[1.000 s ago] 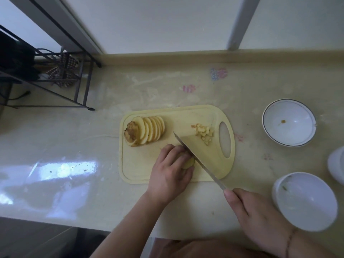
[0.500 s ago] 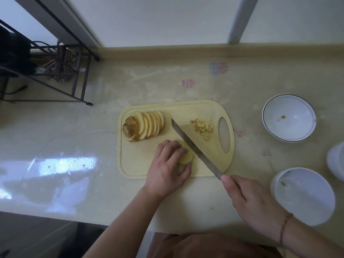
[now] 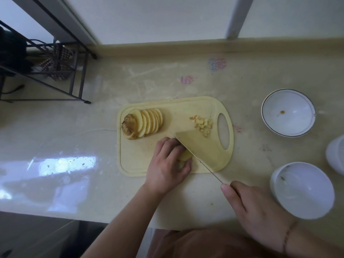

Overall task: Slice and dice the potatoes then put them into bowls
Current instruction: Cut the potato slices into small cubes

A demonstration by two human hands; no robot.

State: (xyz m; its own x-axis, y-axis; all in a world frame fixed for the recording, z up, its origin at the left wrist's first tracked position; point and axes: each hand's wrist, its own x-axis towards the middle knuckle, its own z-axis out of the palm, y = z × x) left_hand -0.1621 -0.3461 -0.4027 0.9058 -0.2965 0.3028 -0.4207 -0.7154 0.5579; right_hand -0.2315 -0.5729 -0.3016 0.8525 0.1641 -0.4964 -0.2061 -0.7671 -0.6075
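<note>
Right now the left hand (image 3: pixel 168 164) is curled over a small stack of potato slices (image 3: pixel 184 156) on the near part of the yellow cutting board (image 3: pixel 134 161), fingertips pressing it down. The right hand (image 3: pixel 255 211) grips the handle of a knife (image 3: pixel 197 146), which is hidden inside the fist. The blade's long axis runs diagonally, from the hand at the near right up to its tip at the far left, and its edge meets the held piece just beside the left fingers. A row of slices (image 3: pixel 147 122), fanned left to right, lies at the board's far left, its skin-covered end piece facing left. A small pile of diced potato (image 3: pixel 202 124) sits near the board's handle hole. Two white bowls stand to the right on the counter (image 3: pixel 74 127): the far bowl (image 3: pixel 288 112) and the near bowl (image 3: pixel 302 189).
</note>
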